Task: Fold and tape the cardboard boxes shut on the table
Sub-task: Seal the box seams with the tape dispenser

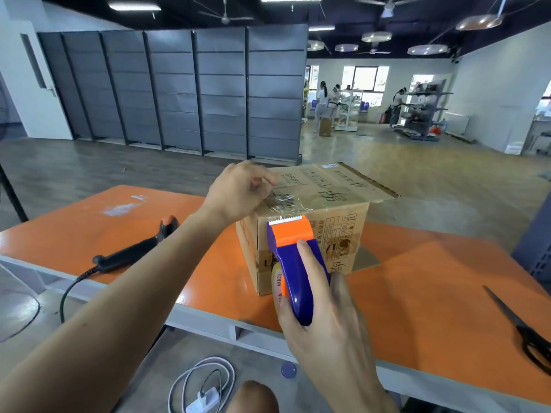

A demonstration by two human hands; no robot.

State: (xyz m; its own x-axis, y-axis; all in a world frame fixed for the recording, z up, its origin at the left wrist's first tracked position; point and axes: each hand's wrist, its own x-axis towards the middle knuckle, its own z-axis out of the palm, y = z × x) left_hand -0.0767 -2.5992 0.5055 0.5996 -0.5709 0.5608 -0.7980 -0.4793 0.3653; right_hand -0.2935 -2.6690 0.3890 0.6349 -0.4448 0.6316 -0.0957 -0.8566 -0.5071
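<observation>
— Orange table (417, 278) fills the lower frame, with an open hall behind. Box (343, 231) sits mid-table, centre frame.
— Hands?
— Left hand (238, 192) is on the box top, fingers curled, pinching the tape (286, 204) end down. Right hand (322, 317) is wrapped round the dispenser (295, 263), blade at the box's near top edge.
— Risks?
— Tape looks crinkled. A slack or skewed pull likely means wrinkles and a weak seal. Flap (378, 189) juts right, seemingly unfolded, so it may end up loose. Box could slide if the left hand eases.
— Surroundings?
— Scanner (134, 248) at left, cord trailing off the edge. Scissors (521, 329) at far right. Neither blocks the pull. Charger (202, 394) lies below the table, bottom frame.
</observation>
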